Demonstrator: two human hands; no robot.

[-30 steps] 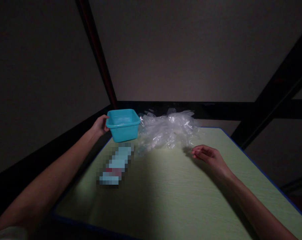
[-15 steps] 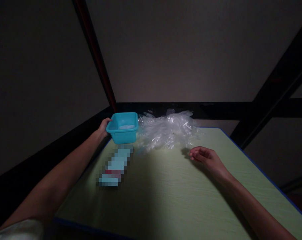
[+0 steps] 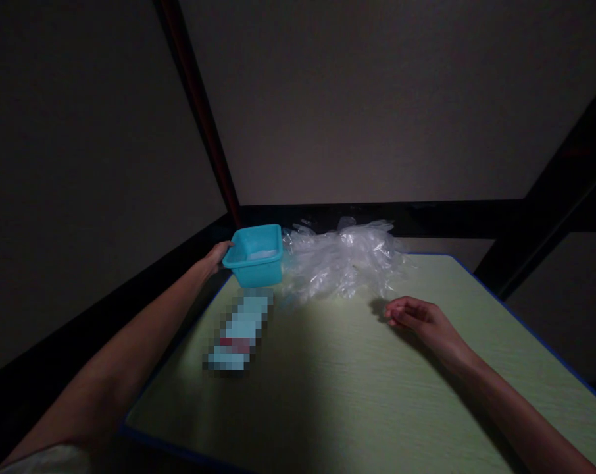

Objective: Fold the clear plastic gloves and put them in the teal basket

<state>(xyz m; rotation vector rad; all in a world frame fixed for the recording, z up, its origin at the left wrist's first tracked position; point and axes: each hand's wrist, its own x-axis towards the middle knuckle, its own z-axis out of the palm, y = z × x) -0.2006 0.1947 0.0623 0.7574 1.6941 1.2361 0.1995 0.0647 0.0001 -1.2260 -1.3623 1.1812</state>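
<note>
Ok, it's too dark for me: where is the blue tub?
Head view: the blue tub is at the far left corner of the table, its left rim held by the left hand, clear plastic just right of it.

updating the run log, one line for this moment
left hand: holds teal tub rim | right hand: on green table, loosely curled | plastic wrap pile: beside tub

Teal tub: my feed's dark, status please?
Left hand grips teal tub at its rim. Right hand empty, on table. Crumpled plastic beside tub.
</note>
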